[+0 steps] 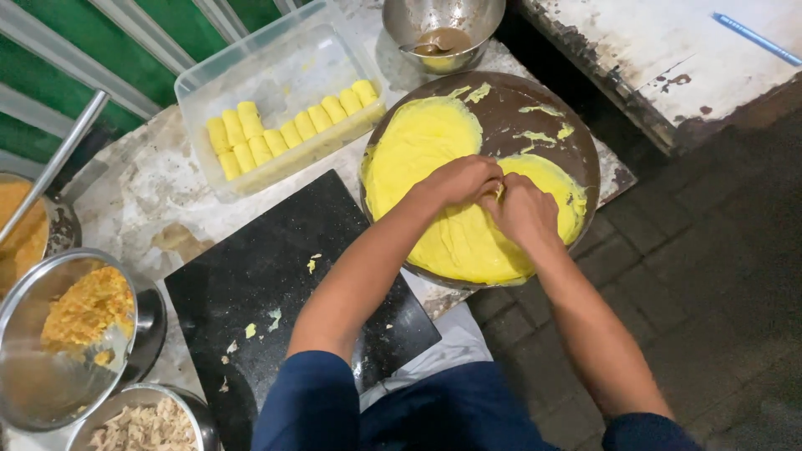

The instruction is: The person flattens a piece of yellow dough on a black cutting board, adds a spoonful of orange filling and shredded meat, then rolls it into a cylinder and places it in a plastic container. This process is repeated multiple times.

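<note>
Nearest, at 7 to 8 o'clock, two steel bowls: one with pale shredded filling [146,428], one tilted with orange crumbs [83,311], both close by for easy reach, I'd judge. Black stone board [276,267] sits at centre-low, flecked with yellow scraps, bare working space right in front of the person. At 9 o'clock a metal pot [25,230] of orange stuff with a long handle sticking up. Then the hands meet at centre over the stack of thin yellow wrappers [434,134] lying on a round dark tray [535,100] at 1 o'clock. Left hand [458,179] and right hand [522,213] touch fingertip to fingertip, fingers pressed together pinching at a wrapper edge, probably peeling one sheet; the exact hold is partly hidden. Further, at 11 o'clock, clear plastic tub [284,67] holds a row of finished yellow rolls [288,129]. Farthest, 12 o'clock, steel bowl with brown sauce [443,40].
</note>
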